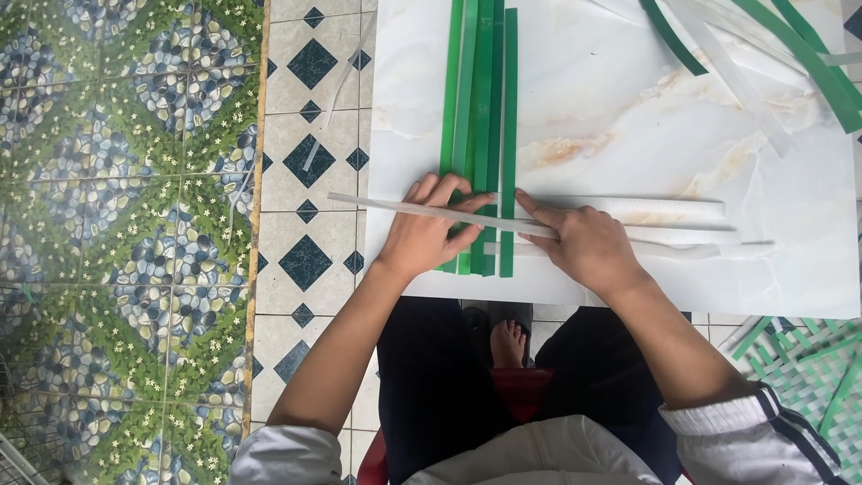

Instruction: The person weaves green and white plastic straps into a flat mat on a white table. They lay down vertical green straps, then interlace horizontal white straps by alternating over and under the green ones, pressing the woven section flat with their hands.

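Note:
Several green plastic strips (477,99) lie side by side, running away from me on a white marble-look board (620,99). White strips (664,208) cross them at their near ends, woven through. My left hand (429,232) presses on the green strips, fingers pinching one white strip (377,204) that sticks out to the left. My right hand (582,242) rests just right of the green strips, index finger pushing down on the white strips.
More loose green strips (808,54) and white strips (745,85) lie at the board's far right. A woven green-and-white mat (808,368) lies on the floor at right. Patterned floor tiles (310,162) are to the left. My foot (508,343) shows under the board.

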